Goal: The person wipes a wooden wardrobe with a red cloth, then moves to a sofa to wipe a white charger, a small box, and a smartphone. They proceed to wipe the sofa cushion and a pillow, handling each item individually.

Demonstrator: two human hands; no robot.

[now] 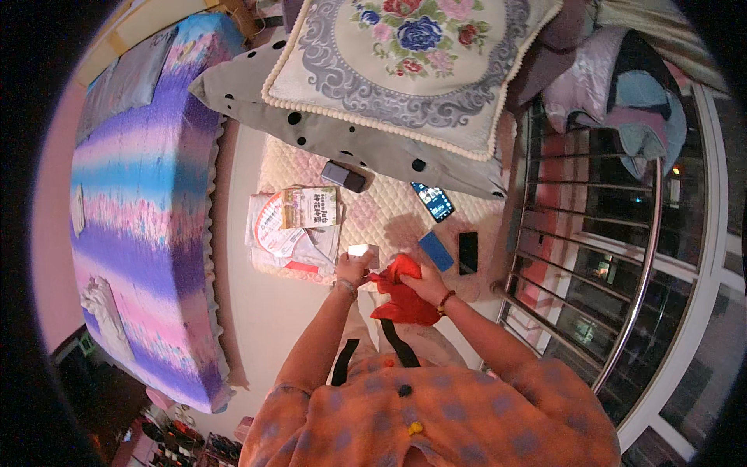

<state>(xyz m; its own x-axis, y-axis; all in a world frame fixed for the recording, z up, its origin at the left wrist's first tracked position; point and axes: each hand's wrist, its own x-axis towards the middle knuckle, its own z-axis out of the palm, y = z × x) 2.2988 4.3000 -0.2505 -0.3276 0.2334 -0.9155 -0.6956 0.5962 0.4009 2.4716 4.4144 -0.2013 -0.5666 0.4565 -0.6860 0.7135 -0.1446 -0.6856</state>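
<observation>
My left hand (352, 269) grips a small white box (364, 254) between thumb and fingers, over the front edge of a quilted pad (373, 225). In my right hand (427, 284) is a crumpled red cloth (405, 292), bunched at the top and hanging down over my lap. Part of the cloth reaches across to my left hand. Beyond the hands, a blue flat object (436, 251) lies beside a black phone-like slab (468, 253). Farther back, a phone with a lit screen (433, 201) rests on the pad.
A printed booklet (310, 208) and a round paper fan (279, 225) lie on folded white cloth at the left. A dark case (344, 176) sits near a grey spotted cushion (350, 137); an embroidered cushion (408, 111) lies above. Metal railing (650, 233) stands right, a covered bed (146, 216) left.
</observation>
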